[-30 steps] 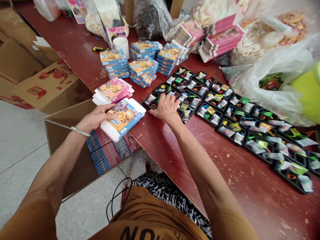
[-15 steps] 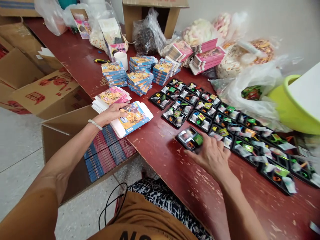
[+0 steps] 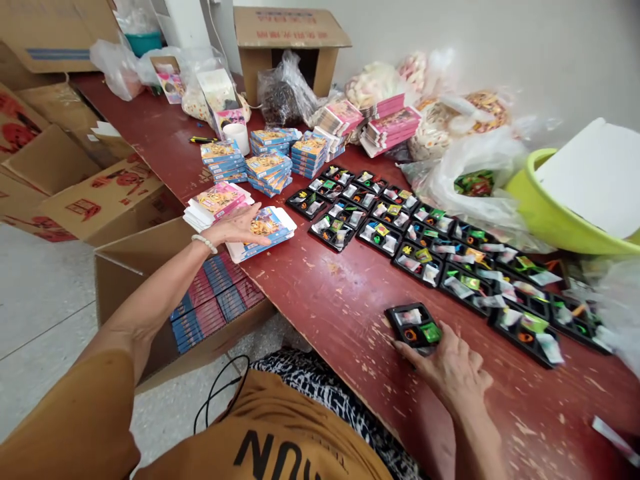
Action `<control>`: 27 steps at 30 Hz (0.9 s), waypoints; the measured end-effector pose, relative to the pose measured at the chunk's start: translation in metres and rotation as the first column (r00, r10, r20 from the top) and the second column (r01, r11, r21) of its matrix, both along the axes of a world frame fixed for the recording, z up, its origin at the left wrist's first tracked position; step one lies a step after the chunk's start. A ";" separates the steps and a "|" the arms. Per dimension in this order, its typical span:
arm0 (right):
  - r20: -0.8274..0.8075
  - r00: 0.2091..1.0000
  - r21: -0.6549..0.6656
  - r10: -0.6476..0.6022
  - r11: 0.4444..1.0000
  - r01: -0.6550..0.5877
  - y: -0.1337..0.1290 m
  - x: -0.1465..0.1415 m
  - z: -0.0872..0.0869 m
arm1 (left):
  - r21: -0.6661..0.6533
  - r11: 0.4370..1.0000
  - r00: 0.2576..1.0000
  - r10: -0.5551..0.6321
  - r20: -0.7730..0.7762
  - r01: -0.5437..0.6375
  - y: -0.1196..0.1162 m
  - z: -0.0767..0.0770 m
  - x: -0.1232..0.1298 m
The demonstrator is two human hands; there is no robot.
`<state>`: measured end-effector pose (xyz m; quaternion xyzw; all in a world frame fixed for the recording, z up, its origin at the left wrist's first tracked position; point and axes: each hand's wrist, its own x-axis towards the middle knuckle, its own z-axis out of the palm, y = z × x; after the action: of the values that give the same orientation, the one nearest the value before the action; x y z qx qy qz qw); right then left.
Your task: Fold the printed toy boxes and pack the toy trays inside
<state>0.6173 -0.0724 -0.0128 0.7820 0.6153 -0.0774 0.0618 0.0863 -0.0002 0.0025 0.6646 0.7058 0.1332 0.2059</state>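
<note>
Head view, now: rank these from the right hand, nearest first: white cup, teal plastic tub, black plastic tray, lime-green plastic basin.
From the right hand:
1. black plastic tray: touching the hand, on the table's near side.
2. lime-green plastic basin: at the table's right end.
3. white cup: on the table's far side, left of centre.
4. teal plastic tub: far left, beyond the table's end.

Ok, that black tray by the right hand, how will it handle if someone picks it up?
The black plastic tray probably feels light for its size, since it is shallow and holds small packets. Its thin-looking walls may flex a little under the right hand. The packets look loose in their compartments, so they could slide if it tilts.
</note>
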 end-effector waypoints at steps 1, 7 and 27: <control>-0.014 1.000 0.005 -0.006 1.000 0.006 -0.001 0.001 0.000 | -0.014 1.000 0.999 -0.009 -0.041 0.008 -0.001 -0.002 0.003; -0.090 0.996 0.028 -0.018 0.999 0.020 -0.008 0.010 -0.003 | -0.022 1.000 0.994 0.023 0.107 -0.021 0.001 -0.008 0.003; -0.426 0.549 0.699 0.719 0.647 -0.305 -0.045 -0.092 0.051 | 0.468 0.858 0.945 -0.059 -0.322 0.213 -0.100 0.048 0.138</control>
<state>0.5250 -0.1176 0.0383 0.4514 0.7971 -0.1522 -0.3711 0.2240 -0.1002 0.0509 0.7560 0.6211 0.1939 -0.0712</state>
